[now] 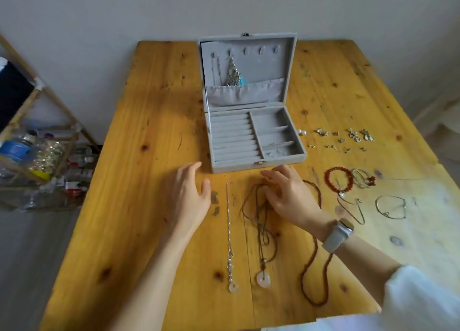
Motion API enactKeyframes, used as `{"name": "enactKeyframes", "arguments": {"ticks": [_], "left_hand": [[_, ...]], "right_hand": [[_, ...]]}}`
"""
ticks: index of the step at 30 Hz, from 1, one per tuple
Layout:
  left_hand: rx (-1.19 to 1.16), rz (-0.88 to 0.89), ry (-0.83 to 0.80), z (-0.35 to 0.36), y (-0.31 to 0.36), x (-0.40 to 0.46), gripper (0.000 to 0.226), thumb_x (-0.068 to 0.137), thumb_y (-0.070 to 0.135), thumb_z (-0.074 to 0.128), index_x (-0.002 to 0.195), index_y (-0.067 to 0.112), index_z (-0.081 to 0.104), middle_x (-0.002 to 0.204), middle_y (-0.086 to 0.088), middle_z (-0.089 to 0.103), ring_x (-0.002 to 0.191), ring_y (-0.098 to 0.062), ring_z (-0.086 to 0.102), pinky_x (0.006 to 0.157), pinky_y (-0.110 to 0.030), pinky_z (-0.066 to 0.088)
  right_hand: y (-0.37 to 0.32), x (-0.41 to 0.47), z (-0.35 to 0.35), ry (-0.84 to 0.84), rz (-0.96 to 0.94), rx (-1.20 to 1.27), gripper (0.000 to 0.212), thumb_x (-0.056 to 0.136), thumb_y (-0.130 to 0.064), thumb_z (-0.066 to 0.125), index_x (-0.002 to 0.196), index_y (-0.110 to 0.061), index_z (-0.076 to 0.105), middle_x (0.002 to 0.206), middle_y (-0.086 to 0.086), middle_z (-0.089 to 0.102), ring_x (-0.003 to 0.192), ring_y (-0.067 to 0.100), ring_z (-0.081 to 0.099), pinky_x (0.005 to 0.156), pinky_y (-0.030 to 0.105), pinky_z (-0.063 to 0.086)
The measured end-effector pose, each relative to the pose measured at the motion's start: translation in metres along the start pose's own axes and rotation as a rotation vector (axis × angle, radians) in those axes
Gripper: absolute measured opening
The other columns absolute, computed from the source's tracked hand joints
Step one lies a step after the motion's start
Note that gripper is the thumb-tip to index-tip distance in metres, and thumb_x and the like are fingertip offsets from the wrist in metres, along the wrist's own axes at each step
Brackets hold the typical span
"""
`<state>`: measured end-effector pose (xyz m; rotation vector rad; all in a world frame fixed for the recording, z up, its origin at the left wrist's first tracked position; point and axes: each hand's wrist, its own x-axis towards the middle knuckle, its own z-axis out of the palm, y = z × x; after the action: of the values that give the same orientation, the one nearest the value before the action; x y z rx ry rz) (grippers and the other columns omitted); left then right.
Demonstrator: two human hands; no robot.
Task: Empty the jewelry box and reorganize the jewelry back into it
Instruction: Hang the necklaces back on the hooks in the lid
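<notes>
The grey jewelry box [256, 166] stands open at mid-table, its tray nearly bare, with a few chains still hanging in its lid [283, 64]. In front of it lie a silver chain necklace [228, 231], a brown cord necklace with a pale disc pendant [263, 279] and a long reddish bead necklace [314, 276]. My right hand [288, 196] rests over the top loop of the brown cord, fingers bent; whether it pinches the cord is hidden. My left hand [189, 196] hovers with relaxed fingers left of the silver chain, holding nothing.
Small earrings [353, 135] and pearls are spread on the wooden table [149, 181] right of the box. A red bead bracelet [338, 180], thin bracelets and silver chains [390, 207] lie further right. A bamboo shelf with bottles [42, 154] stands to the left.
</notes>
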<state>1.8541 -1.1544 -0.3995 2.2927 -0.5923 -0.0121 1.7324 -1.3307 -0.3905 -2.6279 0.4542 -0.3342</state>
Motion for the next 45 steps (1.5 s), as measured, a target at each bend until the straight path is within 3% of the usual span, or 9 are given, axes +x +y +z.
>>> {"name": "enactKeyframes", "arguments": {"ticks": [7, 12, 15, 22, 28, 32, 37, 41, 45], "left_hand": [[0.280, 0.038, -0.057, 0.005, -0.010, -0.020, 0.040, 0.093, 0.029, 0.046, 0.132, 0.018, 0.048, 0.148, -0.002, 0.034, 0.140, -0.020, 0.020, 0.114, -0.039, 0.002], [0.272, -0.022, -0.108, -0.007, 0.008, -0.006, 0.035, 0.092, 0.026, 0.049, 0.126, 0.018, 0.052, 0.139, -0.004, 0.044, 0.131, -0.022, 0.034, 0.111, -0.039, 0.019], [0.196, -0.031, -0.108, -0.020, 0.030, 0.015, 0.033, 0.093, 0.022, 0.047, 0.125, 0.014, 0.052, 0.132, -0.007, 0.049, 0.123, -0.025, 0.042, 0.105, -0.041, 0.032], [0.239, 0.239, -0.021, -0.051, 0.098, 0.102, 0.032, 0.093, 0.015, 0.045, 0.124, 0.013, 0.053, 0.128, -0.006, 0.052, 0.119, -0.024, 0.045, 0.098, -0.035, 0.035], [0.417, 0.429, -0.056, -0.023, 0.123, 0.153, 0.037, 0.096, 0.019, 0.038, 0.133, 0.015, 0.044, 0.136, -0.001, 0.044, 0.125, -0.018, 0.037, 0.102, -0.033, 0.031], [0.589, 0.537, -0.056, 0.011, 0.124, 0.168, 0.041, 0.095, 0.016, 0.036, 0.136, 0.018, 0.037, 0.141, 0.003, 0.037, 0.131, -0.020, 0.027, 0.101, -0.038, 0.027], [0.715, 0.473, -0.024, 0.034, 0.123, 0.173, 0.049, 0.082, 0.017, 0.051, 0.131, 0.012, 0.044, 0.143, -0.007, 0.036, 0.136, -0.028, 0.023, 0.098, -0.047, 0.027], [0.713, 0.453, -0.077, 0.045, 0.119, 0.176, 0.044, 0.088, 0.021, 0.045, 0.131, 0.017, 0.041, 0.153, -0.008, 0.012, 0.141, -0.028, -0.002, 0.108, -0.051, 0.004], [0.714, 0.476, -0.094, 0.042, 0.115, 0.173, 0.042, 0.091, 0.027, 0.040, 0.133, 0.025, 0.036, 0.156, -0.007, 0.002, 0.141, -0.029, -0.011, 0.109, -0.053, -0.001]], "right_hand": [[-0.020, -0.008, -0.002, -0.033, 0.047, -0.039, 0.016, 0.091, -0.020, 0.051, 0.100, -0.010, 0.058, 0.103, 0.005, 0.055, 0.094, 0.022, 0.049, 0.074, 0.032, 0.045], [-0.044, 0.018, -0.062, -0.057, 0.036, 0.227, 0.004, 0.089, -0.016, 0.055, 0.091, -0.015, 0.059, 0.076, -0.001, 0.064, 0.073, 0.018, 0.063, 0.069, 0.032, 0.051], [-0.057, 0.042, -0.106, -0.033, -0.044, 0.244, 0.006, 0.088, -0.014, 0.056, 0.090, -0.012, 0.061, 0.069, -0.004, 0.061, 0.062, 0.011, 0.058, 0.059, 0.016, 0.045], [-0.069, 0.117, -0.183, 0.250, -0.089, 0.288, 0.010, 0.087, -0.010, 0.055, 0.080, -0.017, 0.054, 0.062, -0.002, 0.060, 0.040, 0.000, 0.052, 0.050, 0.021, 0.047], [-0.055, 0.188, -0.194, 0.403, 0.005, 0.463, 0.007, 0.088, -0.007, 0.049, 0.085, -0.012, 0.052, 0.081, 0.012, 0.064, 0.071, 0.028, 0.066, 0.078, 0.046, 0.055], [-0.043, 0.215, -0.184, 0.460, 0.035, 0.541, 0.006, 0.089, -0.007, 0.048, 0.085, -0.010, 0.053, 0.079, 0.011, 0.064, 0.070, 0.024, 0.067, 0.078, 0.044, 0.056], [-0.033, 0.226, -0.166, 0.480, 0.043, 0.748, 0.018, 0.089, -0.004, 0.048, 0.074, -0.015, 0.051, 0.080, 0.013, 0.062, 0.070, 0.021, 0.066, 0.071, 0.034, 0.058], [-0.025, 0.229, -0.150, 0.437, 0.046, 0.805, 0.021, 0.089, -0.003, 0.049, 0.073, -0.016, 0.051, 0.074, 0.006, 0.062, 0.071, 0.023, 0.067, 0.074, 0.039, 0.058], [-0.016, 0.230, -0.133, 0.386, 0.061, 0.736, 0.018, 0.089, -0.006, 0.051, 0.076, -0.018, 0.051, 0.076, 0.003, 0.062, 0.076, 0.024, 0.067, 0.077, 0.044, 0.057]]}}
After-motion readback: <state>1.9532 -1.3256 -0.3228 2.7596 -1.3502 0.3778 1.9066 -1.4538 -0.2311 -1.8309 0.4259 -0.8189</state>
